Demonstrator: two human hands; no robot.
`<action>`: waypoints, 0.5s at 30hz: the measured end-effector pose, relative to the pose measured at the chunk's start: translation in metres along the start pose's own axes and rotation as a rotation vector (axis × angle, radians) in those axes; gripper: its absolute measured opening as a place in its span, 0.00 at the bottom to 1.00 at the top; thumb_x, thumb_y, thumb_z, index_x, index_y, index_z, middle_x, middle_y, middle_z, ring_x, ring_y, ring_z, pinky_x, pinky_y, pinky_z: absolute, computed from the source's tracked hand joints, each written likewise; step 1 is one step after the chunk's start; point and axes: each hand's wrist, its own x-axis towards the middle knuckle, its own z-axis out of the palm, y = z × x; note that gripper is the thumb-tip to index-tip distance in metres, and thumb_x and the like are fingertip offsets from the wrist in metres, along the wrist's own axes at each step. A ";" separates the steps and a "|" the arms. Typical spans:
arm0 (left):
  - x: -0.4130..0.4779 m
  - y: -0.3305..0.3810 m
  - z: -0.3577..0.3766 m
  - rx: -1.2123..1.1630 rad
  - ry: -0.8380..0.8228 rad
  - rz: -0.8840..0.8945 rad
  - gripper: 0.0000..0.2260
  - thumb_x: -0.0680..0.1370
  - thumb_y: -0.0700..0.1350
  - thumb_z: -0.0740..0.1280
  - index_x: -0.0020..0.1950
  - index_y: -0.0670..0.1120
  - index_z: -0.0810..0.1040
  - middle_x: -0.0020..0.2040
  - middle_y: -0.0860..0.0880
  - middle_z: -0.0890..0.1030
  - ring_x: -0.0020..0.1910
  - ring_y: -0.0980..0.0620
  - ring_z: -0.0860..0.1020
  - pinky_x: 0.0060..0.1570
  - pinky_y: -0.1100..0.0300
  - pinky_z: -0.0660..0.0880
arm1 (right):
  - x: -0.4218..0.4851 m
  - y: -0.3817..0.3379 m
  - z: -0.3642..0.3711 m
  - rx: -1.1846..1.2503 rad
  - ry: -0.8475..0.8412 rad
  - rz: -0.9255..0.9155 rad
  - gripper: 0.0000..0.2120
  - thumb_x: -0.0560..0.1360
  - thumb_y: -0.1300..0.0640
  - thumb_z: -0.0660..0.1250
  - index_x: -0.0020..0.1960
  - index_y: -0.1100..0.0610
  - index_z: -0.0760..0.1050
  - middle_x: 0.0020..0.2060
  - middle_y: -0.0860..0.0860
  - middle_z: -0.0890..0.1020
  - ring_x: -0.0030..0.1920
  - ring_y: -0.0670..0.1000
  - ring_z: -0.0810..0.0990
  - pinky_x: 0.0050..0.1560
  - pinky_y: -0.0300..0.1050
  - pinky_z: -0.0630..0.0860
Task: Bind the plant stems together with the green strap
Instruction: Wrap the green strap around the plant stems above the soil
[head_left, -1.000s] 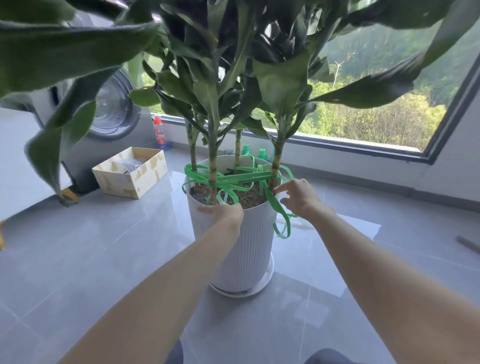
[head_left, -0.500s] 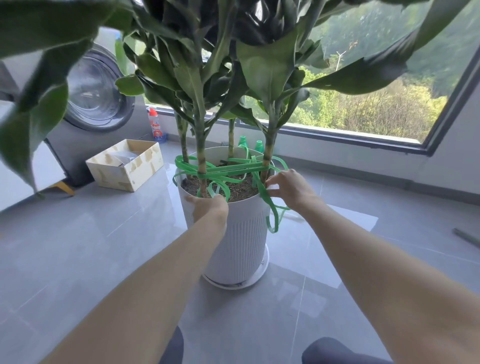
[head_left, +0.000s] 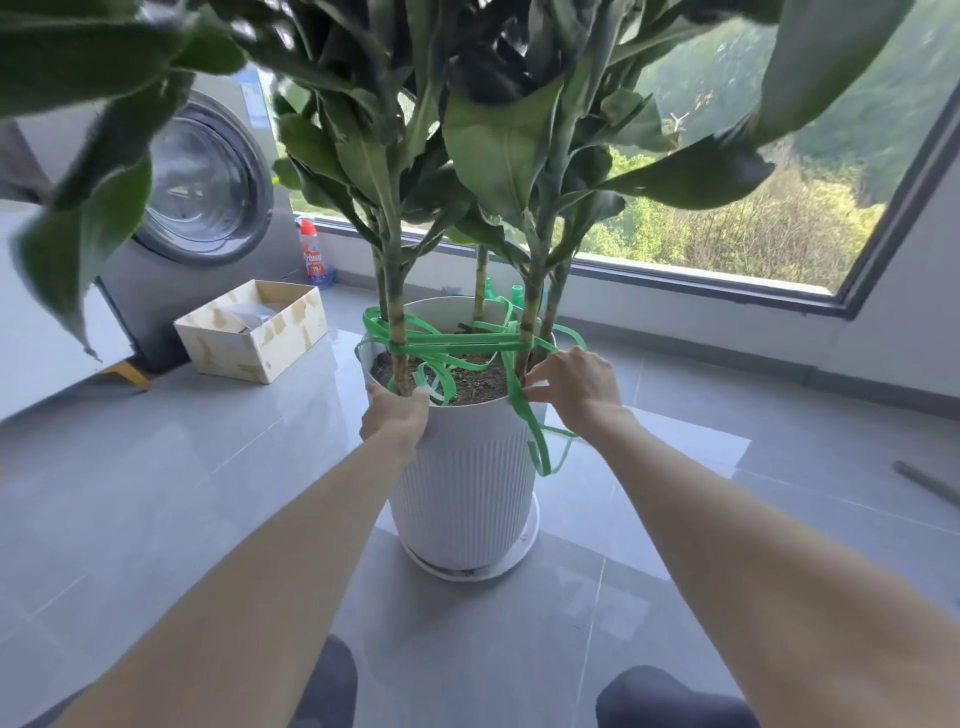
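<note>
A white ribbed pot (head_left: 467, 478) on the floor holds several leafy plant stems. The green strap (head_left: 457, 343) runs in loose turns around the left stem (head_left: 397, 332) and the right stems (head_left: 532, 317) just above the soil, with a loop hanging over the pot's right side. My left hand (head_left: 395, 415) grips the pot's near rim at the foot of the left stem, next to a strap loop. My right hand (head_left: 574, 387) pinches the strap by the right stems at the rim.
A cardboard box (head_left: 254, 332) sits on the grey tiles to the left, with a washing machine (head_left: 202, 197) behind it. A red-capped bottle (head_left: 311, 254) stands by the window sill. Large leaves hang overhead. A dark rod (head_left: 930, 483) lies at the far right.
The view has shifted slightly with the pot staying between my arms. Both hands keep their places at the rim; my right hand has dropped a little along the strap.
</note>
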 end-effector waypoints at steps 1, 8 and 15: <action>0.004 -0.001 -0.002 0.008 -0.017 0.006 0.28 0.78 0.50 0.62 0.75 0.43 0.57 0.63 0.40 0.74 0.60 0.39 0.74 0.59 0.49 0.73 | -0.002 -0.002 -0.001 -0.021 -0.005 0.001 0.15 0.71 0.44 0.69 0.56 0.46 0.81 0.47 0.49 0.83 0.46 0.52 0.78 0.44 0.42 0.71; 0.029 -0.005 -0.020 -0.033 -0.144 0.017 0.18 0.76 0.44 0.62 0.64 0.41 0.67 0.52 0.41 0.76 0.48 0.37 0.80 0.49 0.47 0.79 | -0.021 -0.034 -0.001 -0.023 0.033 0.102 0.12 0.75 0.46 0.67 0.49 0.54 0.82 0.35 0.46 0.75 0.37 0.48 0.72 0.35 0.39 0.64; 0.022 0.001 -0.048 -0.016 -0.256 0.040 0.06 0.79 0.38 0.57 0.54 0.37 0.68 0.42 0.40 0.76 0.31 0.46 0.77 0.33 0.57 0.80 | -0.040 -0.062 0.010 -0.016 0.093 0.115 0.12 0.75 0.47 0.67 0.44 0.57 0.80 0.36 0.48 0.81 0.37 0.49 0.77 0.39 0.42 0.72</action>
